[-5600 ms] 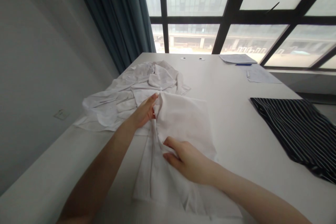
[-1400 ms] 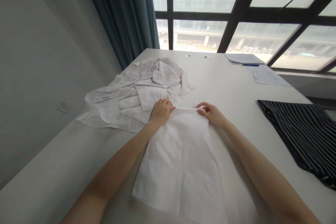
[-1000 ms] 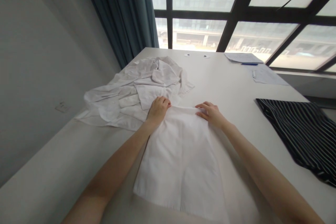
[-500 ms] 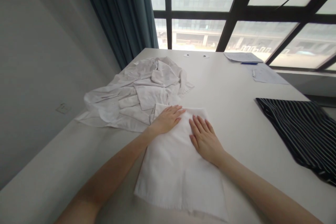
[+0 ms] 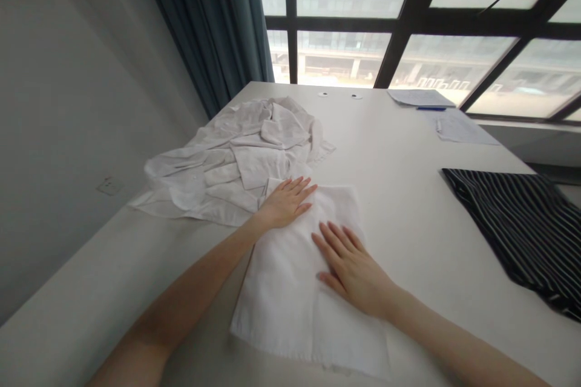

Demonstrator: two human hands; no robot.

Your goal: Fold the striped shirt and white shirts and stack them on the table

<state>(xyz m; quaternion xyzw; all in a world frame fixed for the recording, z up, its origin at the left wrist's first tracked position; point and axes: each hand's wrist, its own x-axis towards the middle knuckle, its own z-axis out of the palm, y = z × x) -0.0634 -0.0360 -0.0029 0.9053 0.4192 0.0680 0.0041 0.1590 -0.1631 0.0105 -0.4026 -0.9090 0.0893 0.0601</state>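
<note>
A white cloth, folded into a long flat shape, lies in front of me with its wider end towards me. My left hand rests flat near its far left corner, fingers spread. Lower down on the right half, my right hand lies palm down on the fabric, fingers stretched out and thumb apart. Neither hand grips anything. Just beyond the left hand, a crumpled heap of white cloth touches or nearly touches the folded piece.
The white table carries a black striped cloth at the right. Papers and a blue pen lie at the far right. A wall, a dark curtain and windows border the table.
My right hand has slid towards me over the folded cloth, its fingers a little wider apart. My left hand has stayed almost in place, its fingers slightly more spread.
</note>
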